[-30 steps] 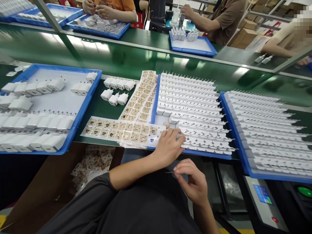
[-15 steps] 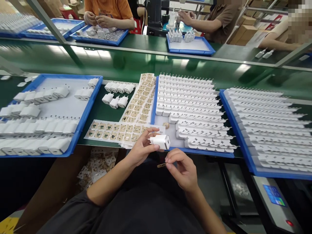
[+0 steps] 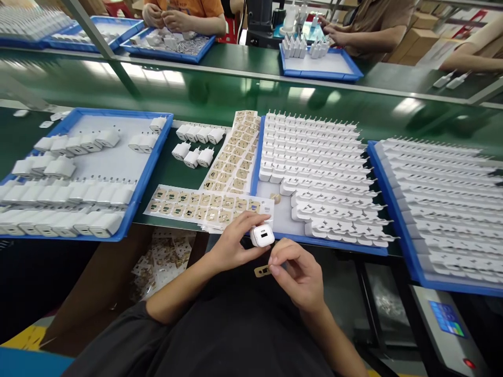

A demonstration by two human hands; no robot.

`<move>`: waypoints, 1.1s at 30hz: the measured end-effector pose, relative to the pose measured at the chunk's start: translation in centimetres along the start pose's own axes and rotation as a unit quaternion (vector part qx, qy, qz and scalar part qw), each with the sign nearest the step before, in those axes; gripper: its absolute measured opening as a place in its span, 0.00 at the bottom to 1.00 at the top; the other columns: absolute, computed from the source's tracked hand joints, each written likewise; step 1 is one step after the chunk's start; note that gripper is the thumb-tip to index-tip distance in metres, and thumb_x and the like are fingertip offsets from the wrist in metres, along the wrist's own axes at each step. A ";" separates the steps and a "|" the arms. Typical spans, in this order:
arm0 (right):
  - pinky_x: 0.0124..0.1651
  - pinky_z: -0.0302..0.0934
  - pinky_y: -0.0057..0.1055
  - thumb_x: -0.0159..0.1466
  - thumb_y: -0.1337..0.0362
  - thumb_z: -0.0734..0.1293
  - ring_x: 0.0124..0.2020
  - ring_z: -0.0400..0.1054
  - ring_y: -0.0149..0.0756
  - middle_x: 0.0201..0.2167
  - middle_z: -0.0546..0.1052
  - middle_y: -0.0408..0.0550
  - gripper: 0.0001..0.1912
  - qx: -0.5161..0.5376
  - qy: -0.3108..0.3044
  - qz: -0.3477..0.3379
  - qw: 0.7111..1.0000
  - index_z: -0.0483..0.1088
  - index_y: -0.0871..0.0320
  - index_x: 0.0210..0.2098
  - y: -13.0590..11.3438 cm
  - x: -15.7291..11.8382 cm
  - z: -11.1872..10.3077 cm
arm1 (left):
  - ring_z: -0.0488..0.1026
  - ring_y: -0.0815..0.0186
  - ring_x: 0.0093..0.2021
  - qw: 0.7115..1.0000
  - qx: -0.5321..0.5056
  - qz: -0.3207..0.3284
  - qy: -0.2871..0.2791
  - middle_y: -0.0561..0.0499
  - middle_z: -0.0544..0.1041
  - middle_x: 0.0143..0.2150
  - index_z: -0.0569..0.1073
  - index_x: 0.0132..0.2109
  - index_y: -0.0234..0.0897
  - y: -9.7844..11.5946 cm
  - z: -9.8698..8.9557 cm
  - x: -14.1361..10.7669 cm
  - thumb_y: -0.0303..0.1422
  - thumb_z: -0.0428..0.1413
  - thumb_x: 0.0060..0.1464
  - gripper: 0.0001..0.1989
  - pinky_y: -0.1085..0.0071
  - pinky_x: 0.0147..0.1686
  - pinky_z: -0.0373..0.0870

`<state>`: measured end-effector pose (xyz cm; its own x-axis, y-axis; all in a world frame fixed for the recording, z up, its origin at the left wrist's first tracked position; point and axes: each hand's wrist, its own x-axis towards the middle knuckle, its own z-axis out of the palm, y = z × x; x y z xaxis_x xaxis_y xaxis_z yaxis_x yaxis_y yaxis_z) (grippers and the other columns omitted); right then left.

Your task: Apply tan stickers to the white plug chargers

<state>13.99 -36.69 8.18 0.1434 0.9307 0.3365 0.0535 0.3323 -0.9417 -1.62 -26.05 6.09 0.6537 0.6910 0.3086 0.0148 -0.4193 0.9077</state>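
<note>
A white charger (image 3: 262, 236) is gripped between the thumb and fingers of my left hand (image 3: 236, 242), its port face turned towards the camera. Just right of it, my right hand (image 3: 297, 269) pinches a small tan sticker with cut-outs (image 3: 261, 271), which hangs below the charger without touching it. Behind my left hand lies a sheet of tan stickers (image 3: 204, 205), with more sheets (image 3: 233, 152) stretching away from it. A blue tray (image 3: 281, 224) with rows of white chargers stands right of the sheets. Several loose chargers (image 3: 192, 157) sit left of them.
At the left is another blue tray (image 3: 147, 186) of chargers; a further full tray (image 3: 396, 220) is at the right. A box of sticker scraps (image 3: 163, 262) sits below the table edge. A device with a lit screen (image 3: 446, 318) is lower right. People work across the bench.
The charger in my left hand has turned so its port face points at the camera. The sticker in my right hand now shows its flat side. The whole view has shifted slightly.
</note>
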 end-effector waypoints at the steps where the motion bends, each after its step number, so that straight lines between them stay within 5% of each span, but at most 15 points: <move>1: 0.37 0.66 0.33 0.65 0.72 0.68 0.33 0.70 0.35 0.31 0.76 0.45 0.07 -0.004 0.006 0.006 1.000 0.73 0.53 0.38 -0.1 0.0 0.0 | 0.75 0.56 0.53 0.999 0.038 0.022 0.007 0.43 0.75 0.52 0.70 0.62 0.42 0.2 0.1 0.0 0.31 0.64 0.57 0.26 0.61 0.53 0.74; 6: 0.38 0.67 0.32 0.66 0.70 0.69 0.35 0.71 0.35 0.32 0.76 0.45 0.05 -0.002 0.077 0.022 0.997 0.74 0.53 0.37 -0.1 0.3 -0.2 | 0.73 0.53 0.60 0.994 0.041 0.089 -0.056 0.38 0.74 0.61 0.60 0.70 0.42 0.7 -0.3 0.1 0.30 0.58 0.62 0.32 0.56 0.59 0.71; 15: 0.46 0.66 0.32 0.66 0.66 0.70 0.40 0.70 0.34 0.34 0.74 0.43 0.03 0.044 0.171 0.072 0.982 0.74 0.51 0.38 0.5 1.4 0.2 | 0.78 0.58 0.49 0.986 0.090 0.128 0.064 0.43 0.81 0.49 0.73 0.59 0.42 0.2 -0.2 0.1 0.34 0.63 0.60 0.21 0.60 0.51 0.74; 33: 0.45 0.68 0.31 0.66 0.64 0.70 0.39 0.71 0.34 0.35 0.74 0.43 0.00 0.022 0.178 0.085 0.980 0.74 0.52 0.37 0.7 1.9 0.6 | 0.78 0.58 0.49 0.986 0.086 0.129 0.067 0.44 0.82 0.48 0.74 0.58 0.43 0.3 -0.2 0.2 0.34 0.64 0.59 0.20 0.60 0.51 0.73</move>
<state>13.72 -34.55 8.13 0.4820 0.8637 0.1474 -0.0433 0.1915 -0.9805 -1.65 -25.90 6.53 0.5460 0.6152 0.5687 -0.0042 -0.6768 0.7362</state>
